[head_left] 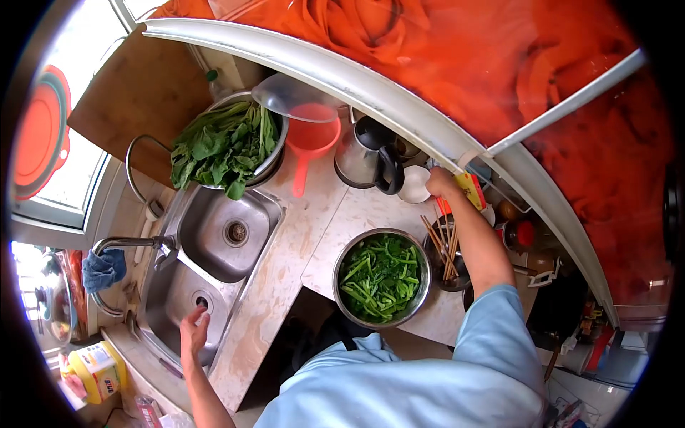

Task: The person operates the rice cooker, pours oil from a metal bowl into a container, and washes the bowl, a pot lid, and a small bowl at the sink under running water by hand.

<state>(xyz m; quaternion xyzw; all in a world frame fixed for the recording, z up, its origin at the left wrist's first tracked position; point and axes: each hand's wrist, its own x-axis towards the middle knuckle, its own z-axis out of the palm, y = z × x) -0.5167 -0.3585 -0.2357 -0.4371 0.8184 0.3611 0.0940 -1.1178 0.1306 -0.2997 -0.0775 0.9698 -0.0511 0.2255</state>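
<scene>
My left hand (193, 331) hangs over the front basin of the steel sink (163, 314), fingers stretched out and holding nothing. Over at the back of the counter, my right hand (442, 183) is closed at the right rim of a small white bowl (414, 185); some of its fingers are hidden. Just right of that hand is a yellow packet (469, 189). In front of me stands a steel bowl (337, 287) full of cut green vegetables (380, 278). Beside it, several wooden chopsticks (444, 246) lean in a dark pot (457, 279).
A basin of leafy greens (221, 146) sits behind the sink. Near it lie a red ladle (301, 160) and a clear lid (292, 96). An electric kettle (357, 158) stands left of the white bowl. The faucet (135, 242) carries a blue cloth (104, 269). Orange-red cupboard doors (457, 64) overhang the counter.
</scene>
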